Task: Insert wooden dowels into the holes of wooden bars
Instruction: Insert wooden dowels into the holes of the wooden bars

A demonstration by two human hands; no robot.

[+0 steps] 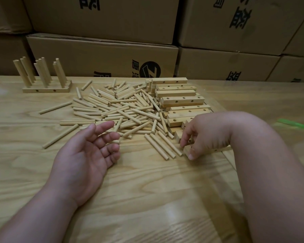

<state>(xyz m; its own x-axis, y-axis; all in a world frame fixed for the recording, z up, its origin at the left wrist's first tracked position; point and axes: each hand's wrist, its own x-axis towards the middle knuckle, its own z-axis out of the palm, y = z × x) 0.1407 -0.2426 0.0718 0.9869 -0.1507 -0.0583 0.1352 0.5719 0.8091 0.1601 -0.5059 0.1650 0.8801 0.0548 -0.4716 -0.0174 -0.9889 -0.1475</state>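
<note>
A loose heap of wooden dowels (pixel 123 109) covers the middle of the table. To its right lies a stack of wooden bars (pixel 181 100) with drilled holes. My right hand (pixel 198 135) reaches down at the stack's near end and pinches the end of one wooden bar (pixel 223 149), most of it hidden under my wrist. My left hand (pixel 88 155) lies palm up at the heap's near edge, fingers relaxed, holding nothing. At the far left stand finished bars (pixel 47 89) with several dowels upright in them.
Stacked cardboard boxes (pixel 102 57) wall off the back of the wooden table (pixel 147 199). A few stray dowels (pixel 60 136) lie left of the heap. A green strip (pixel 295 124) lies at the right edge.
</note>
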